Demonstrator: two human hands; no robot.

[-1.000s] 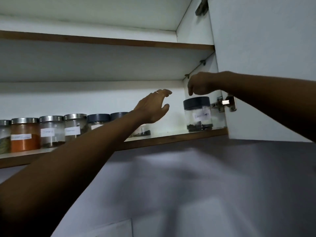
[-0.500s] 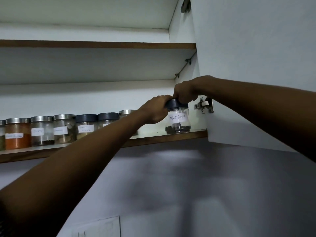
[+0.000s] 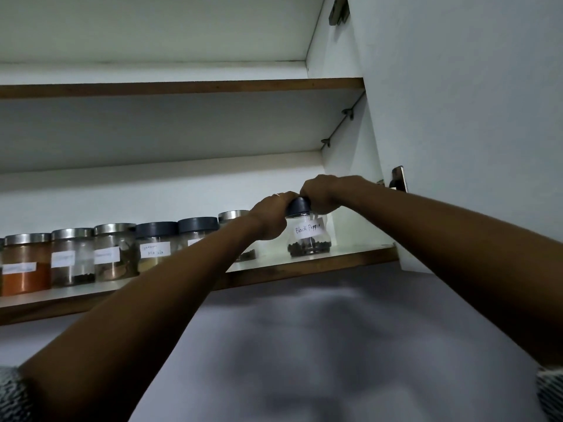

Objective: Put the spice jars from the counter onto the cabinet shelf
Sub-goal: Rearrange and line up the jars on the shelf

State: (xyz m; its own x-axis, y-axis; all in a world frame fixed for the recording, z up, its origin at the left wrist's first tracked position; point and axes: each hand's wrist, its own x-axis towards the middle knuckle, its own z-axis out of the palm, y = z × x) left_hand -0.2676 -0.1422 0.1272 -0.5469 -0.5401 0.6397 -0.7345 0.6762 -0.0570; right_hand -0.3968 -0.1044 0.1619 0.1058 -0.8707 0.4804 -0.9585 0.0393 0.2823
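Observation:
A clear jar labelled "Black Pepper" with a dark lid stands on the lower cabinet shelf, near its right end. My left hand grips the jar's left side at the lid. My right hand closes over the lid from the right. To the left, several labelled spice jars stand in a row on the same shelf, some with metal lids, some with dark lids. My left forearm hides parts of two of them.
The open cabinet door hangs close on the right, with a metal hinge just beyond my right wrist. An upper shelf sits above. A grey wall runs below the cabinet.
One second ago my left hand was open in the air and the right hovered above the jar. Both hands have since closed on the Black Pepper jar, which sits a little further left.

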